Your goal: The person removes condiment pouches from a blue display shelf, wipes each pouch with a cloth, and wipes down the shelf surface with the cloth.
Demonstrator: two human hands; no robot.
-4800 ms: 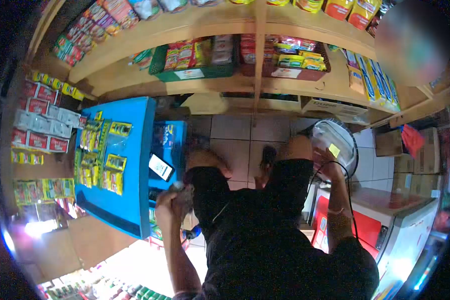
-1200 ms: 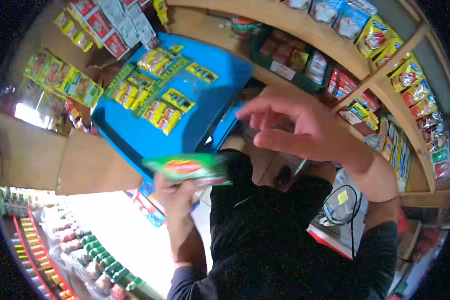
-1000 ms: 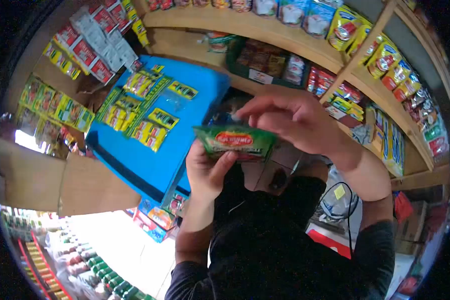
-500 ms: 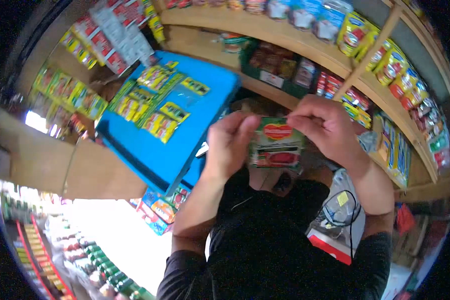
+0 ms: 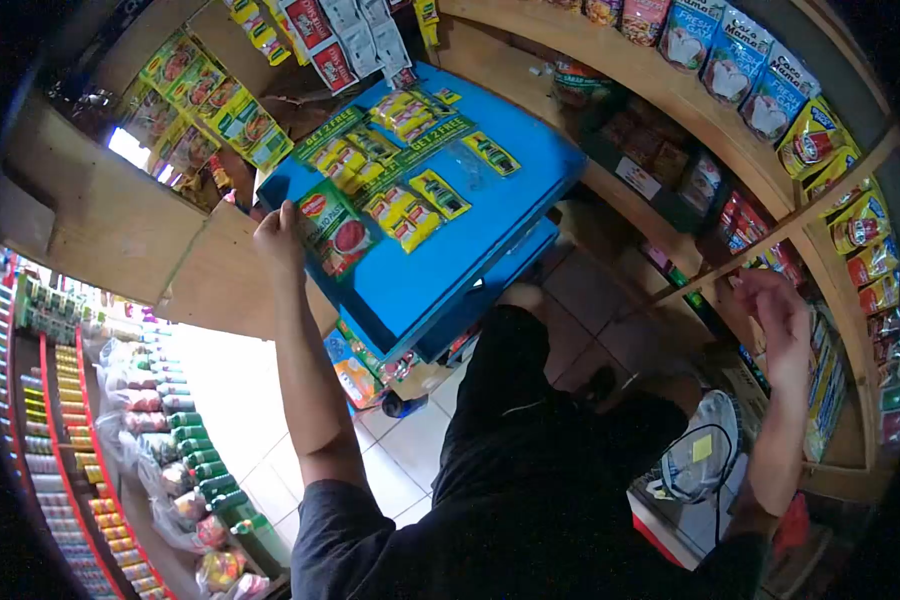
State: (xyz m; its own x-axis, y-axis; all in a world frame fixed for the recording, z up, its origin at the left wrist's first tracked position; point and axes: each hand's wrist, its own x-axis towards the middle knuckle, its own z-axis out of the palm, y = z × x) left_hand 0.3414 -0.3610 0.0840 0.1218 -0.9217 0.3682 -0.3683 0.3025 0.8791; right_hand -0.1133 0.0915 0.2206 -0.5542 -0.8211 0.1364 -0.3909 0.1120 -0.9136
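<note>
My left hand [image 5: 278,243] pinches the left edge of a green tomato paste pouch [image 5: 335,232] with a red logo and a red picture. The pouch is over the left side of a blue table [image 5: 490,240], beside strips of small yellow sachets [image 5: 402,217]. Out at the right, my right hand [image 5: 775,308] is raised in front of the wooden shelves, its fingers loosely bent and apart, holding nothing. More yellow sachets [image 5: 342,160] and a clear plastic wrapper [image 5: 467,165] lie farther back on the table.
Wooden shelves [image 5: 610,65] with pouches curve along the right. Sachet strips [image 5: 335,45] hang behind the table. Bottles [image 5: 205,470] and canned goods stand at the lower left. A plastic-wrapped object with a black cord [image 5: 705,450] stands near my right side.
The pouch has gone from in front of my chest, between both hands, to the table's left side in my left hand. My right hand has let go and moved right.
</note>
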